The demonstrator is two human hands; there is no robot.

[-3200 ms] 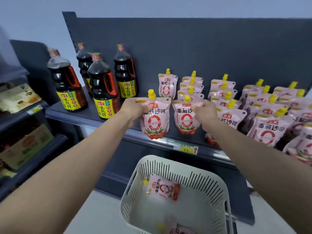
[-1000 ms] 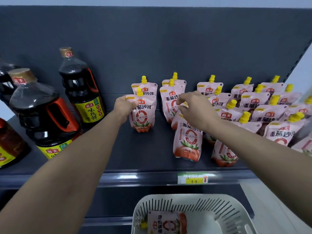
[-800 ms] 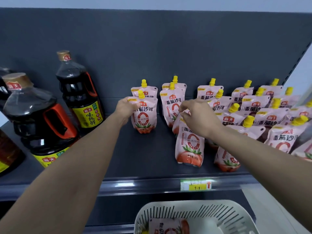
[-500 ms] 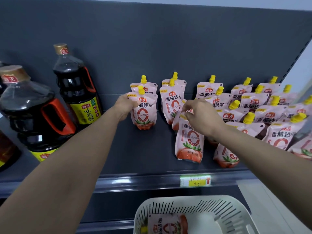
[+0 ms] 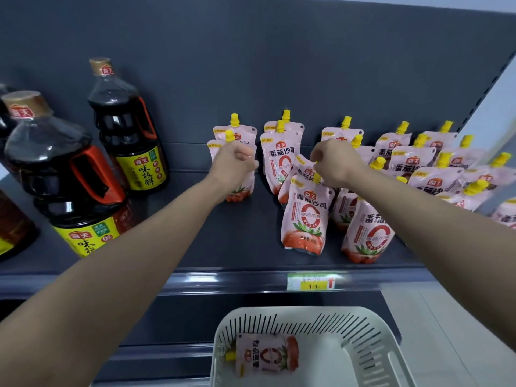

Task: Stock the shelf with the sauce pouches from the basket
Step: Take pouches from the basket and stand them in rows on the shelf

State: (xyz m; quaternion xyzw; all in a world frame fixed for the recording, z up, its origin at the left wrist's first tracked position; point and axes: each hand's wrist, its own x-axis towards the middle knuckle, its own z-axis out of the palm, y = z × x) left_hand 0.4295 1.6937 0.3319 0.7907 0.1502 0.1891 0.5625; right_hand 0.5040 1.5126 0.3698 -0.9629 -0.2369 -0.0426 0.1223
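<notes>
Pink tomato-sauce pouches get straightened, left hand and right hand curled at their tops (gripping or not, unclear); next, the pouch in the basket.

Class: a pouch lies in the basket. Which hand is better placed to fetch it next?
Probably the left hand: the pouch lies in the left half of the basket, nearer that arm; the right hand is by the cap of the front pouch.

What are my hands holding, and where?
Right hand seems to pinch the leaning pouch at its top. Left hand is curled before the leftmost pouch; grip cannot be told.
</notes>
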